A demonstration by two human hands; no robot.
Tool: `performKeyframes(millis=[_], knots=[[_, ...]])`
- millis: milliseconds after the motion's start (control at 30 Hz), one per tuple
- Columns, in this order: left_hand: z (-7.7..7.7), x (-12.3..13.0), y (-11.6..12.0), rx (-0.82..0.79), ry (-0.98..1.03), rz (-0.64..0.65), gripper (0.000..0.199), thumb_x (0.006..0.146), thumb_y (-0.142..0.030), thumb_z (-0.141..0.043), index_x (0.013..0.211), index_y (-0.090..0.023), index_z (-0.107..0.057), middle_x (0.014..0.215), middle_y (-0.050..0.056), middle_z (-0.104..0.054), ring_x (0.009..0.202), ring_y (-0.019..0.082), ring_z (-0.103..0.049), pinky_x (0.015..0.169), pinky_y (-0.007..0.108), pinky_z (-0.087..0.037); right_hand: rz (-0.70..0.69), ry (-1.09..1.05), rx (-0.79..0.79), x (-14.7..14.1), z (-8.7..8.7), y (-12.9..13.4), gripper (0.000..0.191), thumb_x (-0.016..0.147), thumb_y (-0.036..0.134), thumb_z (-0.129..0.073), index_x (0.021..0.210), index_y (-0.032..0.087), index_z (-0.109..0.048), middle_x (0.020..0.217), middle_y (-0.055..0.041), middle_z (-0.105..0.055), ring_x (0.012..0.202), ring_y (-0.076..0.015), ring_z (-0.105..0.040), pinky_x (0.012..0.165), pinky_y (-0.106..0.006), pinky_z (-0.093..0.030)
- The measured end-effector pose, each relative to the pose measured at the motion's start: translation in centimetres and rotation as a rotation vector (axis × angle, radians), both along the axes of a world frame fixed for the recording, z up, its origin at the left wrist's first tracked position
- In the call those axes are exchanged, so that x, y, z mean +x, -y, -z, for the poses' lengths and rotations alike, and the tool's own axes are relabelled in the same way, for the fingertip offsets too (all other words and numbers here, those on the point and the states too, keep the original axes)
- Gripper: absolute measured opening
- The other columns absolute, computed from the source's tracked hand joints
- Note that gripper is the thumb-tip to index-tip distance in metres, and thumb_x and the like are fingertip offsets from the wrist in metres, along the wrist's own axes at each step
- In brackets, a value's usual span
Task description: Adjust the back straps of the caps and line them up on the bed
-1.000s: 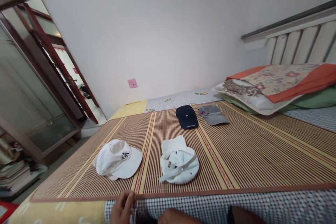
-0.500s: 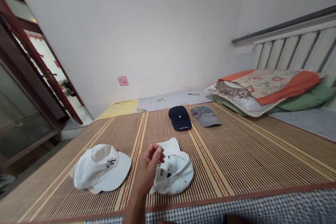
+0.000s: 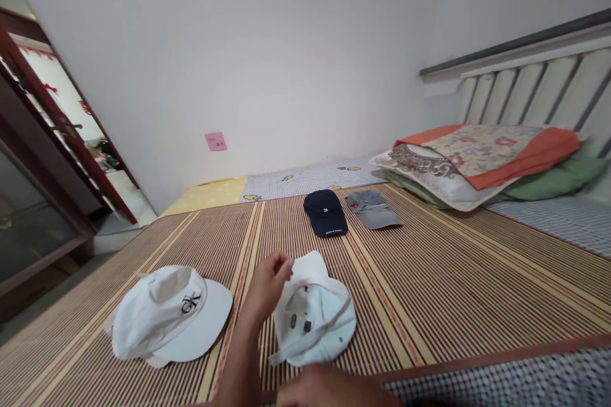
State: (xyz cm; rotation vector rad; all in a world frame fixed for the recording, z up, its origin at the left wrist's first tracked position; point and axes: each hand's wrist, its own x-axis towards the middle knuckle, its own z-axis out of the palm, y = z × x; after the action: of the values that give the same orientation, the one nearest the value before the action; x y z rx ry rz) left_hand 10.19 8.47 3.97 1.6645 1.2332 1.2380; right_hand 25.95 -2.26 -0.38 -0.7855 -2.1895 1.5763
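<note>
- Upturned cap point(image 3: 317, 315): brim point(image 3: 311, 265) points away from me.
- My left hand point(image 3: 272, 275) curls by the brim.
- Whether it or my right hand point(image 3: 329, 388) grips, I can't tell.

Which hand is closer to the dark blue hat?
Left. The left hand is by the upturned white cap's brim, short of the dark blue hat and to its left; the right hand is farther back, at the picture's bottom.

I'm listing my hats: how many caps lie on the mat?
4: a white cap at near left, an upturned pale cap by the left hand, a navy cap and a gray cap farther back.
</note>
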Motion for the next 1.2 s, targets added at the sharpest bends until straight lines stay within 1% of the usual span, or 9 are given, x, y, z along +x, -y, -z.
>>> performKeyframes(millis=[100, 167, 300, 433, 633, 733, 833, 1033, 1200], knots=[[-3.5, 1.1, -1.4, 0.063, 0.114, 0.003, 0.029, 0.082, -0.048, -0.065, 0.077, -0.020, -0.060, 0.068, -0.002, -0.061, 0.066, 0.014, -0.057, 0.067, 0.028, -0.044, 0.322, -0.232, -0.013, 2.3, -1.3, -1.9, 0.012, 0.089, 0.028, -0.070, 0.098, 0.022, -0.075, 0.086, 0.0003, -0.077, 0.084, -0.0168, -0.071, 0.076, -0.028, -0.052], [-5.2, 1.5, -0.7, 0.086, 0.269, 0.012, 0.031, 0.087, -0.051, -0.060, 0.088, -0.020, -0.060, 0.075, -0.002, -0.063, 0.068, 0.013, -0.059, 0.069, 0.027, -0.047, 0.579, -0.424, -0.024, 3.5, -0.8, -2.9, 0.016, 0.092, 0.034, -0.063, 0.095, 0.020, -0.071, 0.081, -0.0011, -0.075, 0.077, -0.0168, -0.070, 0.073, -0.029, -0.053], [-4.7, 1.3, 3.6, 0.090, 0.618, -0.004, 0.024, 0.089, -0.043, -0.068, 0.091, -0.019, -0.064, 0.073, -0.003, -0.061, 0.064, 0.010, -0.055, 0.066, 0.024, -0.046, 0.823, -0.518, 0.002, 5.0, 1.9, -3.9, 0.030, 0.091, 0.048, -0.064, 0.089, 0.019, -0.068, 0.072, -0.0009, -0.069, 0.066, -0.0166, -0.066, 0.063, -0.029, -0.050], [-2.0, 0.4, 6.5, -0.025, 0.453, -0.008, 0.027, 0.092, -0.045, -0.066, 0.083, -0.019, -0.063, 0.066, -0.003, -0.061, 0.060, 0.011, -0.053, 0.060, 0.023, -0.043, 0.797, -0.476, 0.054, 6.0, 1.2, -3.9, 0.029, 0.093, 0.047, -0.062, 0.092, 0.019, -0.068, 0.073, -0.0007, -0.069, 0.067, -0.0171, -0.067, 0.066, -0.030, -0.053], [-1.5, -1.6, 5.5, 0.024, 0.084, -0.078, 0.029, 0.090, -0.049, -0.064, 0.082, -0.021, -0.065, 0.072, -0.002, -0.062, 0.067, 0.016, -0.056, 0.066, 0.028, -0.046, 0.579, -0.170, 0.328, 6.7, -8.4, -3.7, 0.018, 0.097, 0.031, -0.058, 0.092, 0.023, -0.073, 0.081, 0.0013, -0.073, 0.077, -0.0164, -0.067, 0.070, -0.029, -0.048], [-0.9, -2.3, 4.9, -0.022, -0.132, -0.040, 0.023, 0.091, -0.044, -0.062, 0.085, -0.023, -0.067, 0.079, 0.000, -0.066, 0.075, 0.019, -0.060, 0.070, 0.030, -0.045, 0.453, 0.017, 0.445, 6.4, -11.4, -3.5, 0.012, 0.092, 0.021, -0.064, 0.092, 0.026, -0.075, 0.092, 0.0033, -0.076, 0.085, -0.0159, -0.067, 0.077, -0.029, -0.045], [0.0, -2.0, 4.6, -0.060, -0.285, 0.042, 0.014, 0.090, -0.033, -0.059, 0.089, -0.023, -0.069, 0.086, 0.003, -0.071, 0.084, 0.022, -0.064, 0.077, 0.032, -0.046, 0.417, 0.128, 0.425, 5.5, -10.8, -3.6, 0.014, 0.088, 0.019, -0.066, 0.094, 0.027, -0.076, 0.098, 0.0019, -0.078, 0.092, -0.0190, -0.069, 0.082, -0.032, -0.045], [1.0, -0.1, 4.1, -0.186, -0.516, 0.055, 0.017, 0.079, -0.021, -0.054, 0.084, -0.022, -0.070, 0.088, 0.005, -0.074, 0.088, 0.025, -0.066, 0.078, 0.034, -0.043, 0.426, 0.225, 0.302, 3.0, -5.6, -4.1, 0.028, 0.076, 0.017, -0.076, 0.102, 0.026, -0.077, 0.117, -0.0060, -0.077, 0.115, -0.0297, -0.066, 0.097, -0.039, -0.045], [3.0, 0.1, 3.1, -0.256, -0.728, 0.022, 0.013, 0.072, -0.023, -0.058, 0.076, -0.022, -0.071, 0.089, 0.010, -0.078, 0.088, 0.030, -0.068, 0.075, 0.036, -0.041, 0.436, 0.206, 0.275, 2.7, -5.2, -4.7, 0.023, 0.074, 0.020, -0.077, 0.095, 0.027, -0.076, 0.109, -0.0042, -0.077, 0.106, -0.0268, -0.067, 0.089, -0.035, -0.047]])
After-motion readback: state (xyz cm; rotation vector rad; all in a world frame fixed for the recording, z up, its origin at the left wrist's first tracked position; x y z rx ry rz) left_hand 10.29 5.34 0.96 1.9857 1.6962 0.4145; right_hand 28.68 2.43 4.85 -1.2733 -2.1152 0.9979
